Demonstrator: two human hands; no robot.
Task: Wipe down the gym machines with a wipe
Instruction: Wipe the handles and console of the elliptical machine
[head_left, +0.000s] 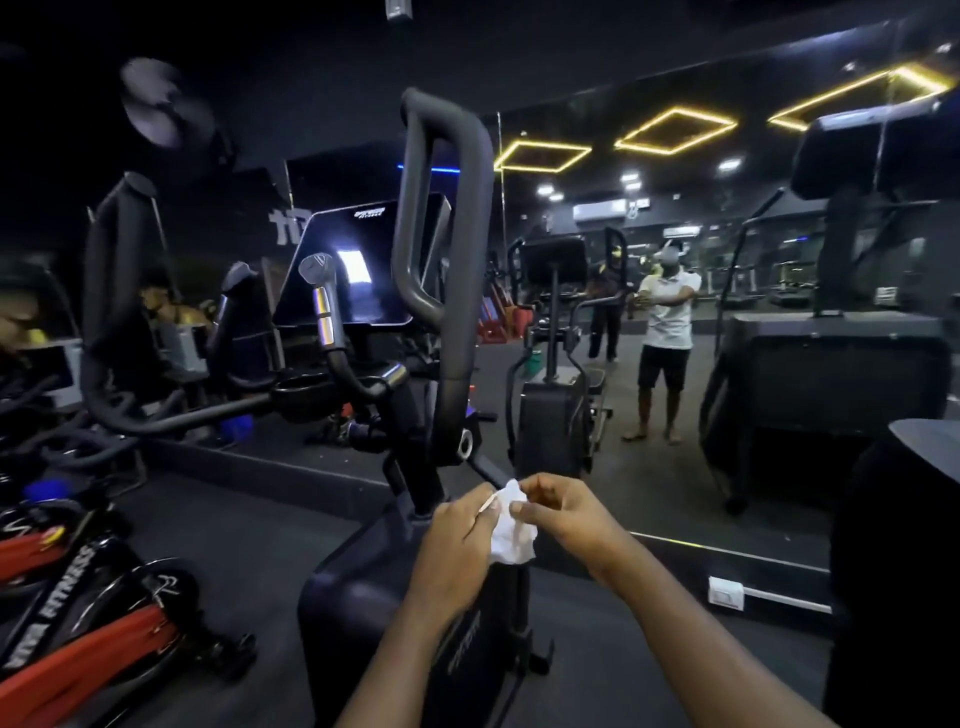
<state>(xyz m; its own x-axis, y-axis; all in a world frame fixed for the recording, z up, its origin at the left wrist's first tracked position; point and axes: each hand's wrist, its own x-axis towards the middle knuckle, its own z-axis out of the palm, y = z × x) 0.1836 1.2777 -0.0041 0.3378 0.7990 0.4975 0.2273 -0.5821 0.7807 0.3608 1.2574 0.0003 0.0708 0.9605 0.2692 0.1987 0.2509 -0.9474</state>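
left hand (457, 530) + right hand (558, 512) both pinching crumpled white wipe (511, 535) between them | wipe hanging just before matte black elliptical (447, 291), rounded loop handle | mirror (727, 291) reflecting behind

white wipe (511, 540), machine (462, 312) apparently black, red-and-black bikes (78, 623), yellow ceiling lights (675, 130).

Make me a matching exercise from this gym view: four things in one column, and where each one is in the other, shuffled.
Things:
1. crumpled white wipe
2. tall black looped handlebar
3. red and black spin bike
4. yellow diamond-shaped light strips

Places:
A. lower left, on the floor
B. glowing at upper right
C. pinched between the left hand and right hand
D. upright at centre

Pairs: 1-C, 2-D, 3-A, 4-B
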